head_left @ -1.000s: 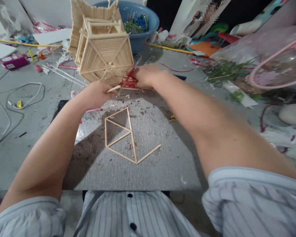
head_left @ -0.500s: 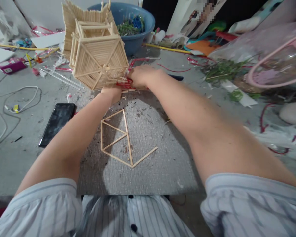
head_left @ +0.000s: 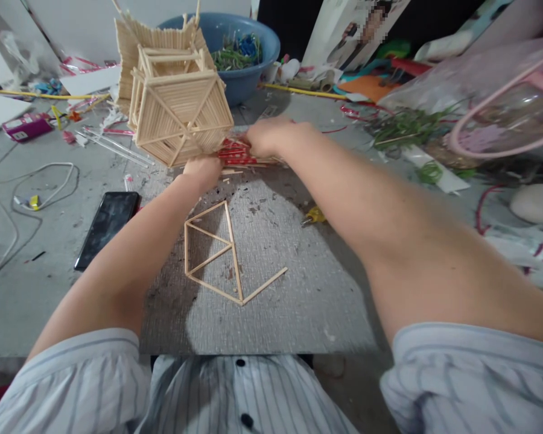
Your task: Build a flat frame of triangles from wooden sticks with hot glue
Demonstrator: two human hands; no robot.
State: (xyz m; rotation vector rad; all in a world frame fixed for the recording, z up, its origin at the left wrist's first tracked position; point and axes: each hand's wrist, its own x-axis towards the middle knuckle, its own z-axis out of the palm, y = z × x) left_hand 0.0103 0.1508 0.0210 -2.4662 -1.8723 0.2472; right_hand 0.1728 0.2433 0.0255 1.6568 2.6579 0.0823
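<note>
A wooden stick model [head_left: 185, 114] with a six-sided, spoked face stands at the back left of centre. My left hand [head_left: 203, 170] is closed at its lower edge, beside a red packet [head_left: 238, 152] with thin sticks under it; what its fingers hold is hidden. At the packet's right end is my right hand [head_left: 266, 137], fingers bent round the red wrapping. Nearer me, a flat frame of thin sticks [head_left: 233, 247] lies on the grey table [head_left: 298, 313], with one stick slanting out to the right.
A black phone [head_left: 106, 229] lies beside my left forearm. Behind the model is a blue basin [head_left: 248, 75] with greenery. A yellow-handled tool [head_left: 314, 215] lies by my right forearm. Plastic bags and a pink ring [head_left: 455, 141] are at the right.
My right hand has shifted slightly right, and more of the red packet shows. The red strip that stood up beside that hand no longer shows. The yellow-handled tool is now more visible.
</note>
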